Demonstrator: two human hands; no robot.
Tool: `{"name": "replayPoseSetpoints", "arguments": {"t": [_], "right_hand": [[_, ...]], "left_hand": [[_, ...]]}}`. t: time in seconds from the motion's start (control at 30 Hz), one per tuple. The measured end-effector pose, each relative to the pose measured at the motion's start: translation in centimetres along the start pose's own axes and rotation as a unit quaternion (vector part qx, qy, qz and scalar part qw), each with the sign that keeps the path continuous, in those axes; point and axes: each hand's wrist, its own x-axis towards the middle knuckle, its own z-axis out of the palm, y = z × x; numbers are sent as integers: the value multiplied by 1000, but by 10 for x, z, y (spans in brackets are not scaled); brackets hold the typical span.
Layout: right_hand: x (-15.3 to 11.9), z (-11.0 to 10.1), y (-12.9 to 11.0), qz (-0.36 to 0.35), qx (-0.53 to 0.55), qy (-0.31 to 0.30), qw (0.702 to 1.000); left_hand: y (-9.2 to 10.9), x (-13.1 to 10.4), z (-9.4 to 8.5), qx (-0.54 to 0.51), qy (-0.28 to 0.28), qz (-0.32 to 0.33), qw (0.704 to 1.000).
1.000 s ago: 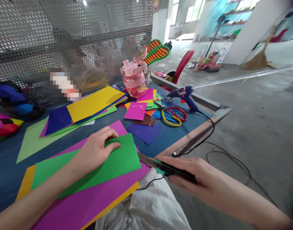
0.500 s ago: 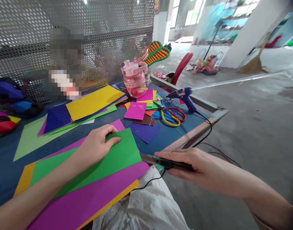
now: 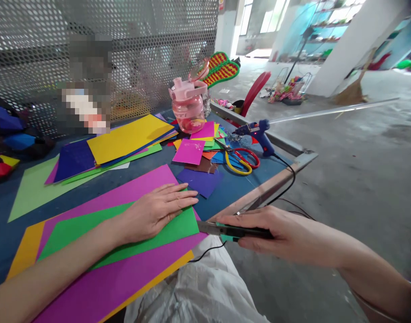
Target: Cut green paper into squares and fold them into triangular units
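Green rectangular paper sheet [image 3: 178,227], atop purple paper [image 3: 134,274], pressed with left hand's [image 3: 156,213] extended, empty fingers; seemed light, bendable, best held near edges. Closed right hand's [image 3: 277,235] fingers round black-and-teal utility knife [image 3: 235,231].

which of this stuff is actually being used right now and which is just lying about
In use:
- green sheet, under the flat left hand
- knife, in the right hand
- purple sheet, beneath the green one

Apparently lying about:
- scissors
- glue gun
- pink bottle
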Motion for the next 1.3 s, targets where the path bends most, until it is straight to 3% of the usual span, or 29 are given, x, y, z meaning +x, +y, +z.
{"name": "replayPoseSetpoints", "arguments": {"t": [0.1, 0.2, 0.43, 0.8, 1.07, 1.3], "right_hand": [[2, 6, -1, 5, 2, -9, 1000], [4, 13, -1, 12, 5, -9, 1000], [1, 26, -2, 28, 8, 20, 999], [-5, 40, -9, 83, -72, 18, 994], [-8, 51, -16, 118, -67, 24, 991], [-6, 59, -20, 92, -86, 46, 991]], "left_hand": [[-5, 2, -3, -26, -49, -25, 998], [-8, 2, -1, -15, -64, -24, 998], [-10, 1, 3, 11, -59, -16, 998], [-12, 1, 10, -6, -31, -23, 999], [-15, 1, 13, -1, -20, -17, 1000], [-14, 1, 13, -4, -18, -12, 1000]]}}
